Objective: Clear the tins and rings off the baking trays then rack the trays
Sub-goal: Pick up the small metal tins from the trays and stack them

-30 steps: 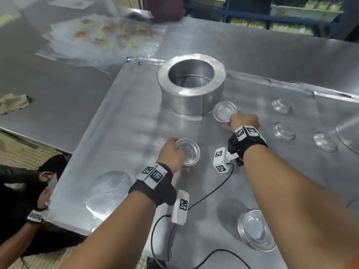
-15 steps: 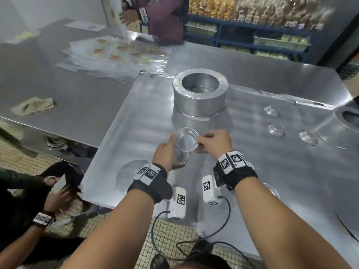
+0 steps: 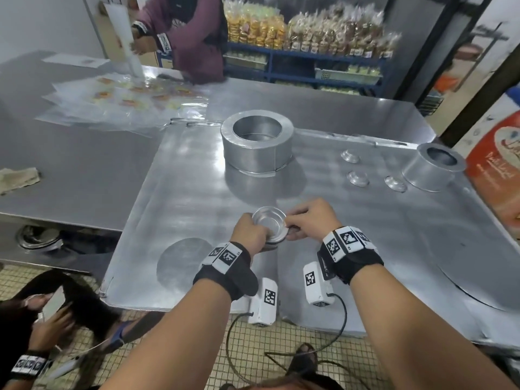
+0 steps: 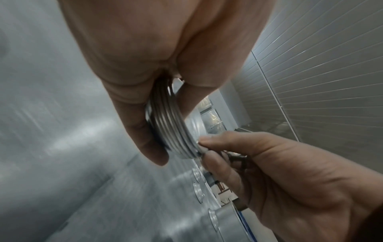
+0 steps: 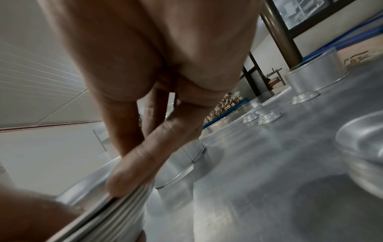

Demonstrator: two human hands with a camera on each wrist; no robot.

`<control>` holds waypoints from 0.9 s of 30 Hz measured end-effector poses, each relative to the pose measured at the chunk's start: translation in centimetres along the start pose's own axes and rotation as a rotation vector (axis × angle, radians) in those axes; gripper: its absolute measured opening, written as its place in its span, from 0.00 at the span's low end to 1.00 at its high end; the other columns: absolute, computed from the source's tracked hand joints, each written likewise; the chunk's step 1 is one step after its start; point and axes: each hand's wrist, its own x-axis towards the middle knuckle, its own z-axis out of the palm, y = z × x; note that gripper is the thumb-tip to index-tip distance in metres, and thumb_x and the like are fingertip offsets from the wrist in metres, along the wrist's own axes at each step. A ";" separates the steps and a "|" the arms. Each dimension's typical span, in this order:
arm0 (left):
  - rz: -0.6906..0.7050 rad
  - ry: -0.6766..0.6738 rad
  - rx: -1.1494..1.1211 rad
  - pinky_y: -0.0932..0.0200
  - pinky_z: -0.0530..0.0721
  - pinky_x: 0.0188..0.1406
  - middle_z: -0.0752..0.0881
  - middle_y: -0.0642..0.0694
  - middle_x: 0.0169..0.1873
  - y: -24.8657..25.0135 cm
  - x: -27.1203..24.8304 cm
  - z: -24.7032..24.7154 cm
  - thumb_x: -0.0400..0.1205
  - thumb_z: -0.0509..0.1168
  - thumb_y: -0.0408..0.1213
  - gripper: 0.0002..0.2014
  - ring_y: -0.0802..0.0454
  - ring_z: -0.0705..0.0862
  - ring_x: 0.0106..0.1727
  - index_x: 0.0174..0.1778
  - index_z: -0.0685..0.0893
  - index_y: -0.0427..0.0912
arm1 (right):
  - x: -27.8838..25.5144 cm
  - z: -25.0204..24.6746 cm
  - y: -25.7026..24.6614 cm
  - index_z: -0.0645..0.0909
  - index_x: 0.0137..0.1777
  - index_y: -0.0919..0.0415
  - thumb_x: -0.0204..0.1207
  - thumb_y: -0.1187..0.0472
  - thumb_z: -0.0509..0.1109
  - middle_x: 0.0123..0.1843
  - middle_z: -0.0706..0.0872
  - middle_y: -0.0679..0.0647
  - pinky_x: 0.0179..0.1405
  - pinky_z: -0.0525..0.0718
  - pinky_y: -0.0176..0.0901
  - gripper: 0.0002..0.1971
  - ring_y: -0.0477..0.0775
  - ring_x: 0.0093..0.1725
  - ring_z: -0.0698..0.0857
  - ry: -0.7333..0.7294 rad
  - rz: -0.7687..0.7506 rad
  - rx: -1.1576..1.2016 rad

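At lower centre of the head view our left hand (image 3: 249, 230) grips a stack of tins (image 3: 270, 225) held above the tray (image 3: 183, 192). Our right hand (image 3: 309, 218) pinches the stack's rim. A large ring (image 3: 257, 142) stands at upper centre, three upturned tins (image 3: 358, 178) at the right.

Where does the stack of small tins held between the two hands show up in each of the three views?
Head: tin stack at centre, gripped by the left hand, its rim pinched by the right hand.
Left wrist: tin stack at centre, rims edge-on.
Right wrist: tin stack at bottom left, under a fingertip.
Shared landmark: the large ring, not clearly seen by the left wrist.
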 end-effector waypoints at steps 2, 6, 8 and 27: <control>0.002 -0.026 0.014 0.46 0.92 0.35 0.81 0.30 0.62 0.1 -0.1 0.9 0.78 0.59 0.17 0.20 0.33 0.87 0.51 0.65 0.75 0.36 | -0.4 -1.0 0.0 0.88 0.38 0.75 0.64 0.81 0.75 0.32 0.86 0.68 0.40 0.92 0.57 0.05 0.64 0.32 0.90 0.005 0.033 0.015; 0.016 -0.069 0.049 0.42 0.93 0.38 0.81 0.32 0.62 0.2 0.1 3.1 0.78 0.57 0.17 0.20 0.31 0.86 0.56 0.63 0.76 0.39 | -0.8 -3.7 0.0 0.86 0.40 0.78 0.62 0.81 0.80 0.34 0.86 0.71 0.34 0.92 0.50 0.08 0.66 0.32 0.90 0.020 0.061 -0.008; 0.013 -0.084 0.053 0.35 0.91 0.46 0.81 0.32 0.62 0.3 0.4 4.4 0.77 0.57 0.16 0.20 0.30 0.85 0.58 0.61 0.76 0.40 | -0.6 -5.2 0.3 0.86 0.41 0.79 0.61 0.80 0.82 0.34 0.87 0.71 0.34 0.92 0.49 0.10 0.65 0.31 0.90 0.018 0.063 -0.041; -0.025 -0.069 0.083 0.40 0.92 0.43 0.82 0.30 0.60 3.2 8.3 22.0 0.77 0.61 0.18 0.19 0.36 0.87 0.45 0.64 0.76 0.34 | 15.4 -25.7 6.0 0.88 0.58 0.61 0.67 0.69 0.77 0.49 0.90 0.56 0.55 0.84 0.39 0.17 0.56 0.50 0.89 0.132 -0.072 -0.670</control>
